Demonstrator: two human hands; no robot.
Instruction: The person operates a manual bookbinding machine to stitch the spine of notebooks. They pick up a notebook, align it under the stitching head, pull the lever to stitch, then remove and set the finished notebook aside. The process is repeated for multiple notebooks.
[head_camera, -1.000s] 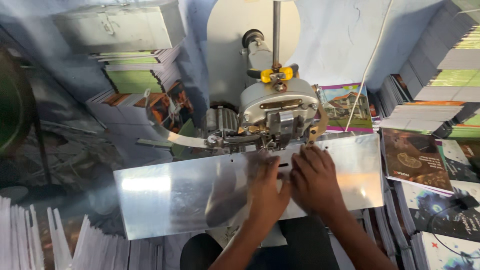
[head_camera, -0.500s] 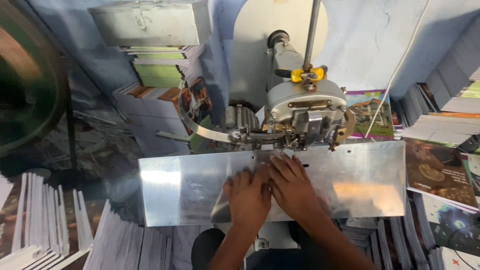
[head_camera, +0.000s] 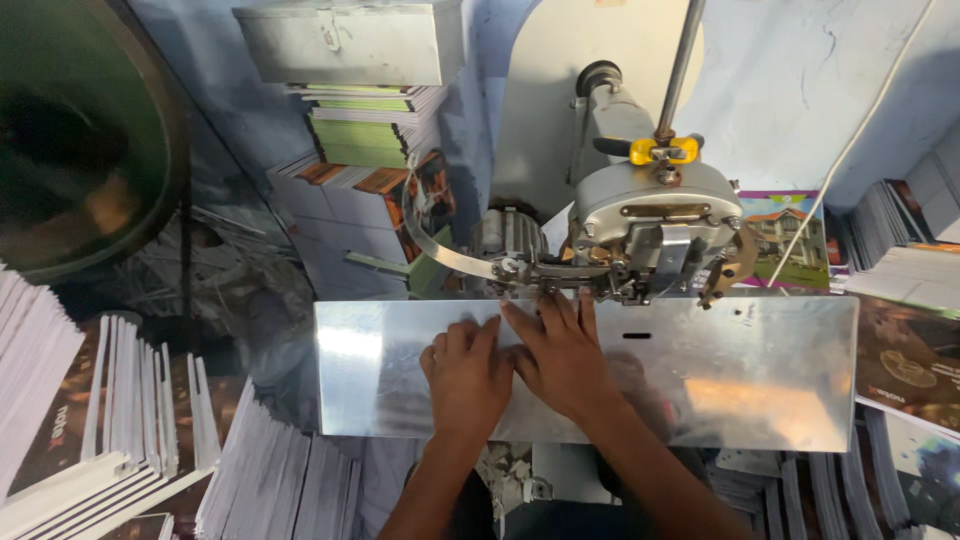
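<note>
**Steel plate under two flat hands at the stitching machine**

Steel, bright and reflective, makes up the flat table plate (head_camera: 760, 380) that spans the middle of the view. Nearest the camera, at six o'clock, both forearms rise from the bottom edge. On either side of them, at seven and five o'clock, stand packed rows of thin white-edged booklets (head_camera: 270, 480). The left hand (head_camera: 466, 372) lies palm down on the plate, fingers loosely spread and gripping nothing. The right hand (head_camera: 560, 352) lies just beside it, touching its thumb side, fingers stretched flat toward twelve o'clock with the tips at the plate's far edge, just short of the machine head (head_camera: 655, 225); it too holds nothing. Whether any sheet lies beneath the palms cannot be told.

Beyond the fingertips sits the grey metal head, with a yellow wing nut (head_camera: 660, 150) on top and an upright rod (head_camera: 682, 60) rising from it. A curved metal band (head_camera: 440, 245) sweeps off toward ten o'clock. At two o'clock a colourful printed cover showing a house (head_camera: 790, 235) leans by the blue wall. At three o'clock lie dark glossy covers (head_camera: 905, 365). Farther back, at eleven o'clock, a stack of green and orange-edged books (head_camera: 365, 135) rests under a grey metal box (head_camera: 350, 42). A large dark wheel (head_camera: 80, 140) fills ten o'clock.
</note>
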